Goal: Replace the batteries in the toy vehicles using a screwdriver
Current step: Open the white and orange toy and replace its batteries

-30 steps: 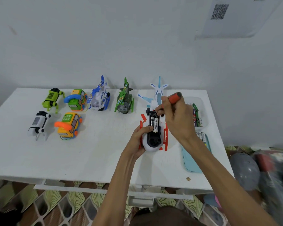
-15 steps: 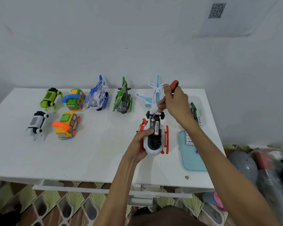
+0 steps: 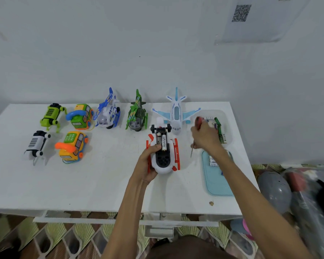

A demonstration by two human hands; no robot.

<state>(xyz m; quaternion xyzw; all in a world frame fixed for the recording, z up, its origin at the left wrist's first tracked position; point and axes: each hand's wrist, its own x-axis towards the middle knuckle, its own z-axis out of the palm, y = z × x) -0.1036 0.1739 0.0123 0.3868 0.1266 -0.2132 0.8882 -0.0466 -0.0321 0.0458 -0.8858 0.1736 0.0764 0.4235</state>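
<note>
Left forearm and right forearm bare; brownish garment below.

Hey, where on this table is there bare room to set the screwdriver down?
The widest bare patch of the table is near-left, in front of the yellow phone bus and left of the left hand. A narrower strip lies between the upturned helicopter and the blue tray. Crowded: the back row of toys and the right edge, with the clear tub.
</note>
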